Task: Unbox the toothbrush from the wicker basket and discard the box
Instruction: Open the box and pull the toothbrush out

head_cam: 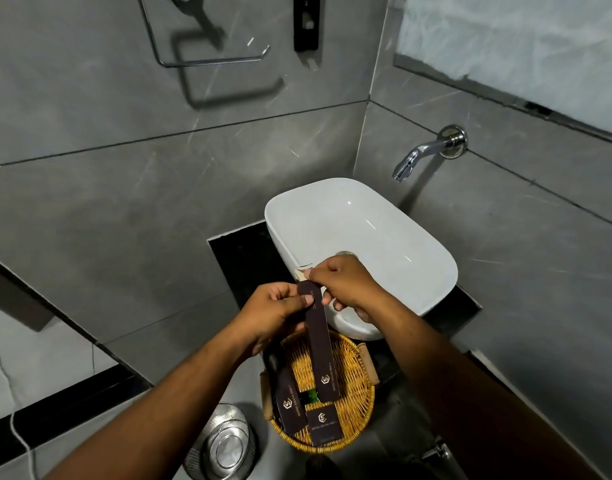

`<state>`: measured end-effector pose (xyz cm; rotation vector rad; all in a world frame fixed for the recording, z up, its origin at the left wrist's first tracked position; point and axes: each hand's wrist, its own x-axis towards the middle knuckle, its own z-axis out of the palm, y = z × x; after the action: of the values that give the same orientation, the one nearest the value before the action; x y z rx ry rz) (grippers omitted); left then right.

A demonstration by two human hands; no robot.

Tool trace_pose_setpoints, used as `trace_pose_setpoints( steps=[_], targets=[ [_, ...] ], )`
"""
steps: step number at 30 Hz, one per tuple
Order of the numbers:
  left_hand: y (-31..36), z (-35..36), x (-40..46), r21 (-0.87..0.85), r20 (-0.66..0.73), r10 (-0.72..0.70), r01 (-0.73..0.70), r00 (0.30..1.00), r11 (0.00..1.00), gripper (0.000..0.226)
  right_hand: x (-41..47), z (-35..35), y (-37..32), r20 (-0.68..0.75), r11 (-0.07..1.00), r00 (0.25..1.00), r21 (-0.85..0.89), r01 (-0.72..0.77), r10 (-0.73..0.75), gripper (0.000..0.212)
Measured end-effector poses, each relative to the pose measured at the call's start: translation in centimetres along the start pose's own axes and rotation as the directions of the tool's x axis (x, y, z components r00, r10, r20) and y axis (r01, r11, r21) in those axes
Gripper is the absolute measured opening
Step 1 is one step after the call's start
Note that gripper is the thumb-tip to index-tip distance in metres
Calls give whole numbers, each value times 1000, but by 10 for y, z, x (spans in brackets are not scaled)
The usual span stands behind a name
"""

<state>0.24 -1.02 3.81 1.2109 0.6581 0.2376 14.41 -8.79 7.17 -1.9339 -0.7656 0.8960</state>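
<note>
Scene: While both bare arms reach in from the bottom edge toward the middle of the frame, a long dark box is held above a wicker basket, in front of a white basin.
Toothbrush box: long, narrow and dark brown with pale printed lettering and a logo near its lower end; it hangs lengthwise at the centre of the frame, its upper end between the two hands and its lower end over the basket.
Left hand: just left of centre, fingers curled and thumb pressed against the side of the box near its top, clamped on it.
Right hand: just right of centre, fingertips pinching a pale flap at the box's top end, in front of the basin's near rim.
Toothbrush: cannot be seen; the box's contents do not show.
Wicker basket: round and golden, at lower centre, directly below the held box.
Basket contents: two more dark packets with the same logo, one long and leaning at the left side, one shorter near the front edge; something green shows between them.
Basin: white, rounded rectangle, right of centre.
Tap: chrome, on the wall at upper right.
Steel bin: shiny metal, at bottom centre-left, beside the basket.
Towel ring: metal, on the grey tiled wall at upper left.
</note>
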Motion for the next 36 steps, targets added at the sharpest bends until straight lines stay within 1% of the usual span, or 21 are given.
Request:
trace_pose_setpoints(
  steps=[2, 4, 7, 10, 12, 17, 19, 21, 23, 24, 25, 27, 28, 29, 30, 31, 33, 34, 35, 36],
  targets=[
    [1, -1, -1, 2, 15, 4, -4, 1000, 1000, 9, 1, -1, -1, 8, 999, 1000, 42, -30, 30, 21],
    [0, -2, -2, 6, 13, 7, -7, 1000, 1000, 11, 0, -1, -2, -8, 998, 999, 36, -47, 48, 18],
    [-2, 0, -3, 58, 4, 15, -15, 1000, 998, 22, -2, -1, -3, -54, 998, 997, -36, -59, 57, 12],
    [-3, 3, -3, 76, 1, 10, -10, 1000, 997, 25, -1, -3, -4, -93, 989, 994, -132, -62, 50, 8],
    [-2, 3, -2, 70, 3, 11, -11, 1000, 997, 25, -2, -5, -2, -99, 991, 993, -111, -73, 62, 9],
    [2, 2, -1, 79, 22, 27, -28, 999, 996, 24, -1, -8, 5, -22, 991, 993, 65, -115, 116, 15],
    [2, -1, -1, 90, 39, 14, -18, 999, 996, 23, 1, -9, 9, -29, 984, 994, 147, -101, 106, 17],
    [-2, -9, -3, 132, 106, -43, 29, 993, 991, 20, 3, -11, 14, -64, 959, 993, 274, -76, 98, 16],
    [-9, -21, -7, 217, 172, -110, 71, 979, 974, 16, 3, -14, 22, -109, 913, 988, 404, -57, 110, 11],
    [-11, -27, -8, 250, 178, -124, 77, 976, 965, 15, 2, -16, 27, -115, 881, 985, 469, -60, 128, 10],
    [-11, -32, -8, 278, 166, -122, 72, 979, 958, 15, 0, -16, 32, -108, 842, 983, 535, -70, 151, 9],
    [0, -39, -1, 373, 138, -61, 5, 989, 928, 16, -6, -15, 46, -67, 741, 977, 664, -106, 200, 11],
    [11, -41, 3, 457, 147, -25, -45, 989, 888, 16, -10, -12, 53, -37, 679, 974, 724, -127, 222, 13],
    [26, -43, 7, 556, 173, -4, -94, 985, 826, 17, -13, -7, 60, -4, 619, 972, 772, -148, 237, 14],
    [42, -43, 11, 662, 209, 0, -142, 978, 736, 17, -17, -2, 65, 27, 569, 970, 806, -165, 243, 16],
    [58, -41, 15, 762, 245, -6, -189, 969, 620, 17, -19, 3, 68, 49, 530, 969, 830, -175, 244, 18],
    [88, -34, 21, 901, 294, -59, -256, 954, 351, 19, -20, 13, 69, 62, 464, 968, 869, -173, 244, 21],
    [100, -26, 22, 934, 298, -109, -265, 948, 240, 21, -20, 18, 67, 57, 432, 967, 887, -164, 250, 20],
    [110, -17, 23, 952, 287, -166, -263, 943, 157, 23, -20, 22, 64, 49, 415, 965, 897, -156, 258, 21],
    [118, -7, 24, 962, 270, -215, -255, 939, 93, 25, -20, 26, 61, 42, 422, 962, 893, -157, 269, 23]
  ],
)
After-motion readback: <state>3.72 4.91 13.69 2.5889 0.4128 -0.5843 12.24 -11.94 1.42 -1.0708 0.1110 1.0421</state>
